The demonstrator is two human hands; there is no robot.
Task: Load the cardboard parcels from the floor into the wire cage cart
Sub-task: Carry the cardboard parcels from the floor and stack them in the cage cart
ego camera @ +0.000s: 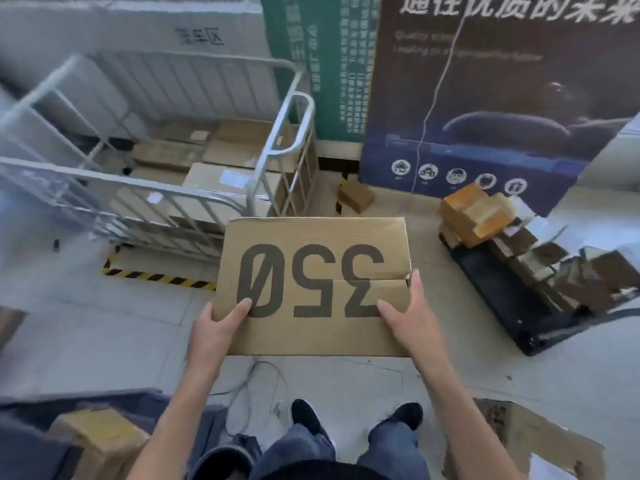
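You've got a flat brown cardboard parcel point(313, 285) up off the floor, big dark "350" printed across its top and reading upside down from your side. Your left hand point(216, 327) grips the near left corner, thumb on top. Your right hand point(412, 317) clamps the near right edge, fingers along the side. The wire cage cart point(156, 174) sits just beyond on the left, with boxes point(221, 178) inside it.

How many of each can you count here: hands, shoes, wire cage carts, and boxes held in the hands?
Hands: 2, left hand and right hand
Shoes: 2
Wire cage cart: 1
Held "350" box: 1
Total: 6
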